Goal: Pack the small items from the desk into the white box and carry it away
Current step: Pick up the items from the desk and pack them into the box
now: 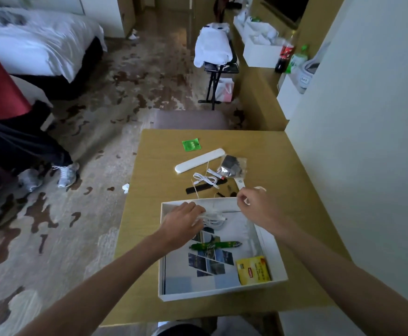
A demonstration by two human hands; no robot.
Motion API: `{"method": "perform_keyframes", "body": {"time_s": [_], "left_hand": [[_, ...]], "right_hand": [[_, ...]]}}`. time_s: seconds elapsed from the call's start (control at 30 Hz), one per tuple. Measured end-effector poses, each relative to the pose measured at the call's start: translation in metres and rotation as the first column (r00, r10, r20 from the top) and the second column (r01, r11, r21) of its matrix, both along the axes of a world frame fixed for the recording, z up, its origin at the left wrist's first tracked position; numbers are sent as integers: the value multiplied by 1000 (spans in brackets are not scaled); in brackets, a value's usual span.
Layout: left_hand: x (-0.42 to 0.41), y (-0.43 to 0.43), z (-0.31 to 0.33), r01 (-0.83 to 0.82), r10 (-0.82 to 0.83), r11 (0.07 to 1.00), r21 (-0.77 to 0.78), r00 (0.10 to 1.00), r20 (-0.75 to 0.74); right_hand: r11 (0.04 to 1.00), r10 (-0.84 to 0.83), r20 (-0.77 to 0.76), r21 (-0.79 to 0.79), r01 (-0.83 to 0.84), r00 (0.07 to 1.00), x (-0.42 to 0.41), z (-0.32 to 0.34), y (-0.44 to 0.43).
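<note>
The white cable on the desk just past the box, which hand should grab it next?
Probably the right hand: it hovers at the box's far rim, near that white cable. The left hand is inside the box, busy with another cable.

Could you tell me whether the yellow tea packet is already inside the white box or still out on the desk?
Inside. The yellow tea packet lies in the near right corner of the white box, within its walls.

head cam | looks forward-down | close over desk (pixel 283 166)
</note>
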State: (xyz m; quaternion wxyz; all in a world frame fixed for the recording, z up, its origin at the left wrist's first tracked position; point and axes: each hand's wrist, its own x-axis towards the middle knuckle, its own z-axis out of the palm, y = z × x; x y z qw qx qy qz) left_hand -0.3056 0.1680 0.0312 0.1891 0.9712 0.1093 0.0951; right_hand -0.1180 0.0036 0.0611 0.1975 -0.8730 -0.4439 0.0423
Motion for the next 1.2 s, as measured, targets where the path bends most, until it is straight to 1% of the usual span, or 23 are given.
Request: {"method": "perform_keyframes", "body": {"time_s": [0.03, 0.1, 0.17, 0.27, 0.33, 0.47, 0.53, 0.67, 0.73, 0.8, 0.87, 0.93, 1.03, 1.13, 1.2], "left_hand": [[5, -5, -4, 37, -37, 999, 19, 999, -16], [16, -15, -11, 115, -110, 991, 75, 991, -71], [24, -22, -20, 184, -163, 974, 128, 974, -160], [31, -24, -30, 245, -181, 947, 209, 942, -283], [34, -23, -34, 259, -181, 935, 241, 935, -304], [32, -18, -36, 264, -182, 923, 279, 940, -289], [29, -13, -33, 220, -149, 941, 256, 951, -270], [29, -6, -15, 22, -13, 988, 153, 998, -57], [34, 2, -6, -84, 76, 989, 123, 995, 65], [41, 14, 3, -180, 175, 983, 34, 979, 107], [48, 28, 8, -259, 259, 966, -15, 962, 85], [54, 44, 7, -298, 299, 954, -24, 953, 57], [64, 70, 1, -334, 336, 939, -77, 942, 12], [79, 95, -8, -363, 357, 924, -121, 932, -65], [89, 110, -16, -361, 346, 920, -151, 931, -119]], "right_hand": [[1000, -5, -61, -3, 5, 998, 1, -1, -5], [999, 5, -123, -39, -9, 992, 3, -6, -12], [997, 16, -140, -71, -26, 990, 4, -12, -18], [985, 93, -125, -131, -110, 988, 5, -21, -21], [981, 129, -133, -129, -147, 983, 9, -24, -20], [983, 167, -174, -41, -177, 970, 20, -27, -14], [981, 195, -190, 17, -196, 962, 27, -28, -10], [970, 231, -227, 134, -205, 946, 42, -23, 4], [967, 229, -226, 167, -194, 947, 51, -18, 18], [964, 231, -252, 187, -186, 940, 61, -15, 37], [971, 224, -259, 143, -192, 939, 69, -16, 60], [980, 201, -262, 55, -193, 944, 76, -24, 84], [984, 133, -280, -75, -160, 951, 84, -41, 115], [971, 70, -226, -207, -118, 972, 89, -58, 143], [955, 60, -194, -274, -113, 979, 90, -69, 160]]}}
